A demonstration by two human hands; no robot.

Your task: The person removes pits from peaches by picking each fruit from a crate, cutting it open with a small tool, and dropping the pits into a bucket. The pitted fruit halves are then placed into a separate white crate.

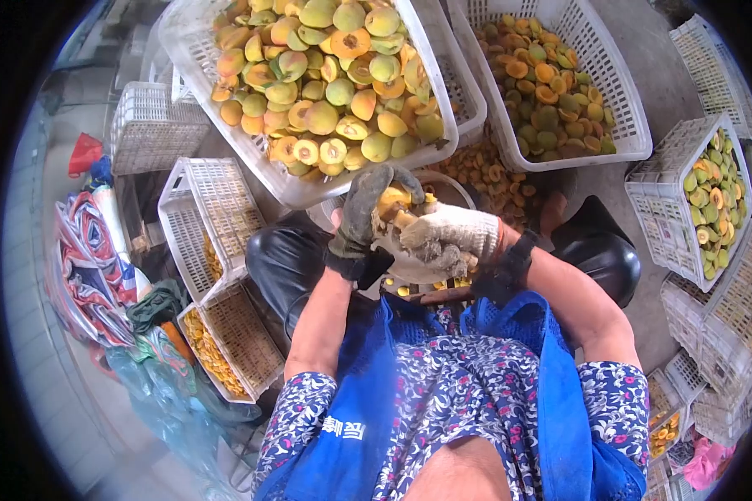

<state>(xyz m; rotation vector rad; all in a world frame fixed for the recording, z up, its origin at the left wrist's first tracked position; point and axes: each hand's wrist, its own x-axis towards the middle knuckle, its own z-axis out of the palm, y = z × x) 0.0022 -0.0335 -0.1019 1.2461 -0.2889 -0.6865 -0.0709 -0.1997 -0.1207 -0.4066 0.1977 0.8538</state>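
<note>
My left hand [366, 210], in a dark grey glove, is curled around a yellow-orange stone fruit [393, 203], an apricot or peach by its look. Against it, my right hand [449, 237] wears a white knitted glove, dirty at the fingers. Its thumb reaches toward the fruit and its fingers are folded; anything inside them is hidden. Both hands meet above a pale round container [409, 265] between my knees. Directly ahead stands a big white crate [267, 185] heaped with halved green-yellow fruit [326, 92].
Another white crate [635, 150] of fruit halves stands ahead to the right. Loose halves [493, 179] lie on the floor below it. Crates [226, 196] with orange pieces are at left, beside plastic sheeting [154, 397]. More crates [656, 179] line the right side.
</note>
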